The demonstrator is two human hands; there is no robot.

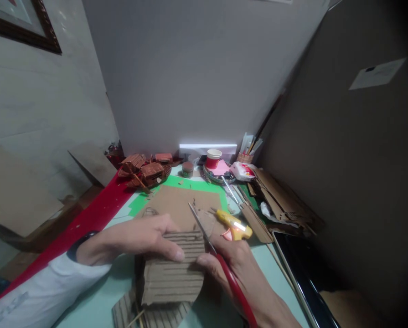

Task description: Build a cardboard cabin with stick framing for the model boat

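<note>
My left hand (144,234) grips a piece of corrugated cardboard (173,278) by its upper left side, thumb lying on the ridged face. My right hand (245,264) is closed around red-handled scissors (231,280), their blades pointing up and away along the piece's right edge. The right thumb touches that same edge. From this angle I cannot tell whether the blades are on the cardboard or just beside it. More ridged cardboard (171,315) lies beneath the held piece. A yellow glue gun (234,224) rests just beyond my right hand.
A flat brown board (179,205) lies on a green sheet (176,181). Reddish-brown cardboard models (152,171) stand at the back left. Toward the back are a jar (188,169), a red cup (213,159) and a tissue pack (242,171). Stacked cardboard (282,196) fills the right side.
</note>
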